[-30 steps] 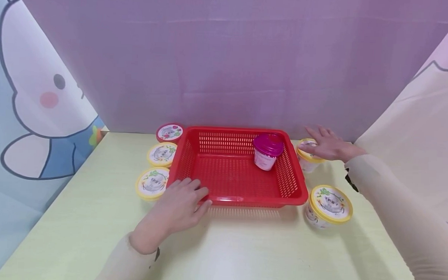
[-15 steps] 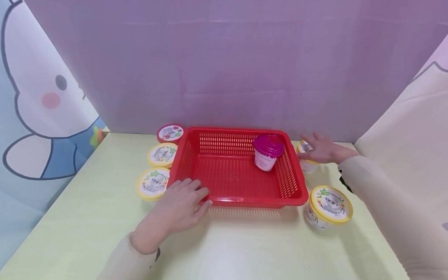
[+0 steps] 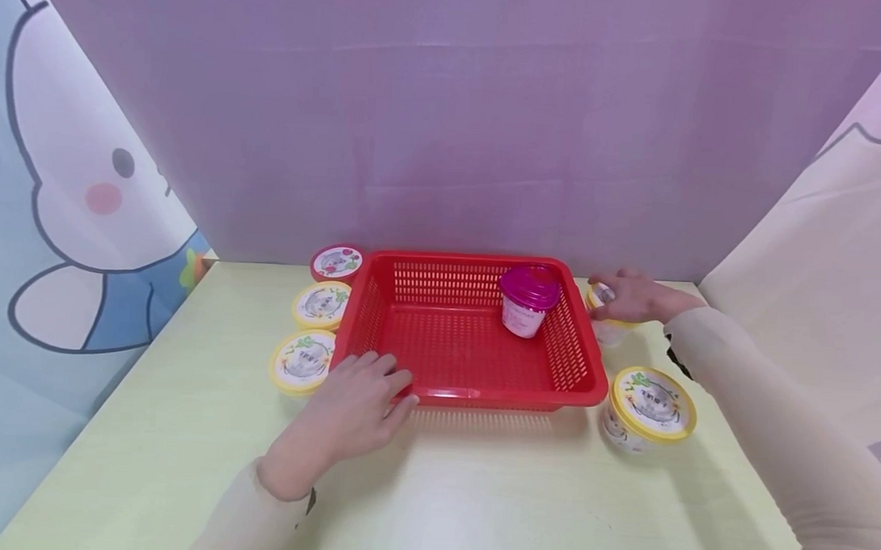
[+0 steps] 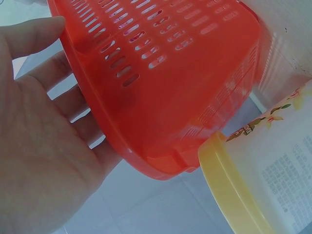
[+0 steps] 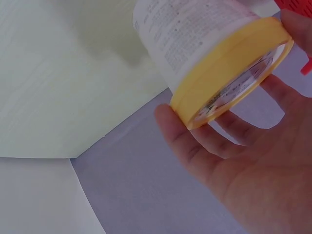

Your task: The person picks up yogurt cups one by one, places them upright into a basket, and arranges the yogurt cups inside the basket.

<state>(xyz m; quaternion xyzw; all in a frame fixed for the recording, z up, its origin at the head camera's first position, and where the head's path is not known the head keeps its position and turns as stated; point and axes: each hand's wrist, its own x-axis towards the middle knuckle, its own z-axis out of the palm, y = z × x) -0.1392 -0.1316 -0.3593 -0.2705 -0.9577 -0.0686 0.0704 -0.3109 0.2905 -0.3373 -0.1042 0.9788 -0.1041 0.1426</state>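
Observation:
My left hand (image 3: 356,405) holds the near left corner of a red perforated plastic basket (image 3: 473,394). In the left wrist view its fingers pass over the basket rim (image 4: 90,105), with the thumb on the outer side. At the far right, my right hand (image 3: 642,298) is over a white tub with a yellow lid (image 3: 610,333). Seen from the right wrist, thumb and fingers grip the lid's edge (image 5: 229,66) from opposite sides. Inside the basket, by its right wall, sits a tub with a magenta lid (image 3: 530,288).
A second yellow-lidded tub (image 3: 653,405) stands nearer me, right of the basket. Along the left side stand a red-lidded tub (image 3: 337,262) and two yellow-lidded ones, the front one (image 3: 302,361) beside my left hand. A purple cloth (image 3: 445,146) hangs behind the pale table (image 3: 469,494).
My right hand has lowered onto the far right tub, and its fingers have bent round the lid. The left hand has stayed at the basket corner.

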